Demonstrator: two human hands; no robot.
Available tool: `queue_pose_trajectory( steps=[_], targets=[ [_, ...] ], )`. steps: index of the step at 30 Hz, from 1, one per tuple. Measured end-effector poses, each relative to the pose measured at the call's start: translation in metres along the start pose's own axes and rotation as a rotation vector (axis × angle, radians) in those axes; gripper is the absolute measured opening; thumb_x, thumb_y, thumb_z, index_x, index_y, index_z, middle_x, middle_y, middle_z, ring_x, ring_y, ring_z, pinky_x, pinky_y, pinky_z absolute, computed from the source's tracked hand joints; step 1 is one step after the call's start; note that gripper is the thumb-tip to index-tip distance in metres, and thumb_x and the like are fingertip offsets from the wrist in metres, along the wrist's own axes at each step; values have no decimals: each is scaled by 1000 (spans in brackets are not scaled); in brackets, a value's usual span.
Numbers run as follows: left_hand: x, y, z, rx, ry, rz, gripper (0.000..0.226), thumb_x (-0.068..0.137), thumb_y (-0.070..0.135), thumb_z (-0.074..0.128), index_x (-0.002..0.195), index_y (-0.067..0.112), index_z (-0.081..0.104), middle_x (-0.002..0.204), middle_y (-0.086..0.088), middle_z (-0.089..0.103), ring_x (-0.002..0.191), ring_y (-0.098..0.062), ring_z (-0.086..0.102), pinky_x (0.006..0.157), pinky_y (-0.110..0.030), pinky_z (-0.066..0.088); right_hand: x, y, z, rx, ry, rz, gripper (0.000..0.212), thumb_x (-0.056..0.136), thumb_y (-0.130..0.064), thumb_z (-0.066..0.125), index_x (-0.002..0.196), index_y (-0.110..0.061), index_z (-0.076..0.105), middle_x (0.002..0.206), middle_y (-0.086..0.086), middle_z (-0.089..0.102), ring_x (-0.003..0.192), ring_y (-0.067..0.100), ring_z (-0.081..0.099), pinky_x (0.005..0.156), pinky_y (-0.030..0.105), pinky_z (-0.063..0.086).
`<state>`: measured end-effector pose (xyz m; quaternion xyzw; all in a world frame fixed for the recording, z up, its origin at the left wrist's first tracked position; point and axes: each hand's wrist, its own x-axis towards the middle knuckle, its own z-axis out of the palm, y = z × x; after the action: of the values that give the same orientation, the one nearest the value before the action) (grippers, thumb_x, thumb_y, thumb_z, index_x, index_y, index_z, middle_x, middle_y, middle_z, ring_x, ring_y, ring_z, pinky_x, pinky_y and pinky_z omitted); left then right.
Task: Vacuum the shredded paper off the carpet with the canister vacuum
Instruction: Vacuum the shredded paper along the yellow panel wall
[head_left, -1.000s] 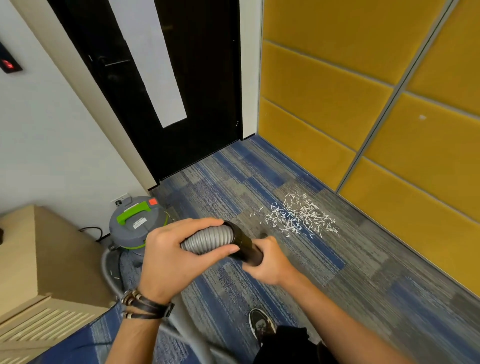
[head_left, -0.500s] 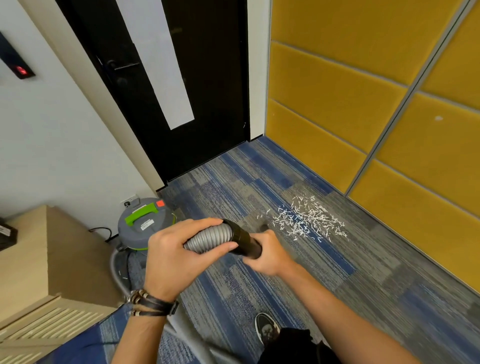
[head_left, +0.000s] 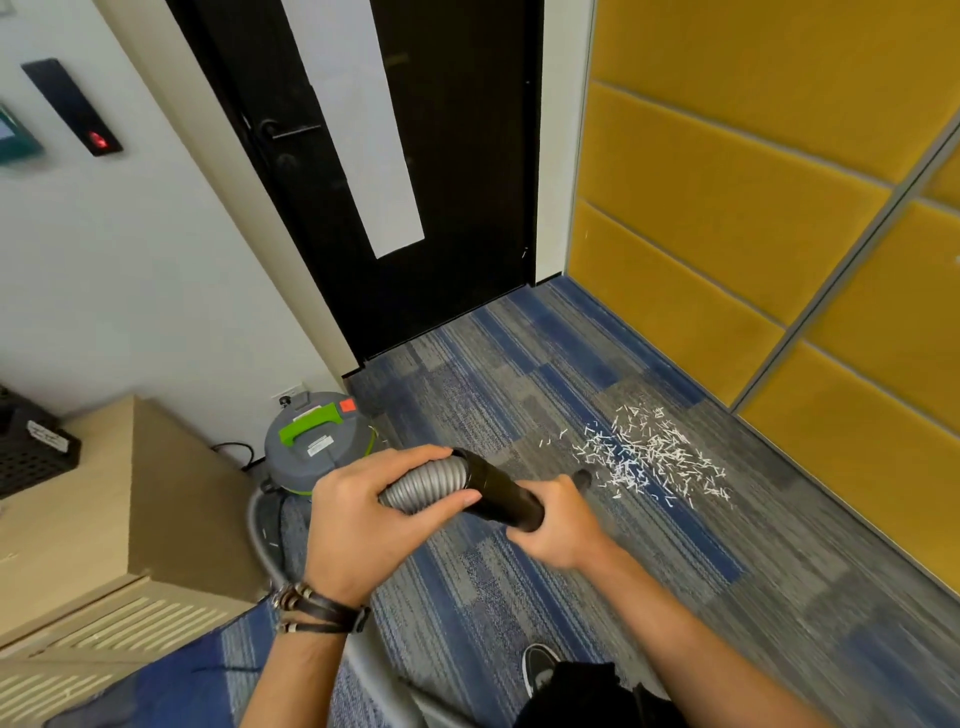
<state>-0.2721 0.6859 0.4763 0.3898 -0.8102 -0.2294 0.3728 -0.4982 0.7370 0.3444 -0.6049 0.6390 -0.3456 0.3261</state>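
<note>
Gripping the ribbed hose (head_left: 423, 486) in the left hand (head_left: 358, 519) and the black tube (head_left: 498, 488) in the right hand (head_left: 558, 525), the person aims at the shredded paper (head_left: 654, 457), which lies on the carpet (head_left: 519, 374) just beyond the right hand. This looks like the approach step; next, the tube tip must sweep through the pile.

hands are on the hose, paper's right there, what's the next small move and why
Probably ease the black tube forward and right into the shredded paper. Its tip sits at the pile's near edge, most scraps lie beyond it on the carpet, and the left hand grips the ribbed hose, the right hand the tube.
</note>
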Motion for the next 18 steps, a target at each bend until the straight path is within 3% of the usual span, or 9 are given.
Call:
queue_pose_trajectory(
  steps=[7, 12, 15, 18],
  targets=[
    [18, 5, 11, 46, 25, -4, 46, 74, 59, 87, 108, 28, 82, 100, 16, 78, 91, -1, 73, 83, -33, 61, 39, 1, -4, 37, -23, -20, 33, 72, -13, 74, 63, -35, 51, 55, -12, 54, 47, 4, 50, 47, 30, 44],
    [27, 8, 18, 0, 5, -25, 47, 73, 58, 87, 108, 28, 82, 101, 17, 78, 93, -2, 74, 85, -34, 61, 40, 9, -16, 46, -26, -32, 41, 73, -5, 75, 66, -38, 52, 56, -16, 53, 49, 1, 52, 50, 18, 39],
    [29, 11, 30, -33, -10, -43, 47, 72, 60, 87, 108, 29, 82, 102, 18, 78, 94, -1, 74, 85, -32, 60, 31, 25, -27, 24, -32, -34, 24, 74, -9, 76, 71, -28, 61, 58, -13, 58, 51, 3, 57, 50, 21, 45],
    [29, 13, 43, -21, -16, -51, 47, 74, 61, 86, 108, 29, 82, 100, 17, 78, 93, 0, 74, 83, -34, 61, 24, 41, -38, 13, -15, -31, 16, 74, -12, 75, 71, -22, 63, 57, -13, 59, 51, 4, 58, 51, 17, 41]
  ],
)
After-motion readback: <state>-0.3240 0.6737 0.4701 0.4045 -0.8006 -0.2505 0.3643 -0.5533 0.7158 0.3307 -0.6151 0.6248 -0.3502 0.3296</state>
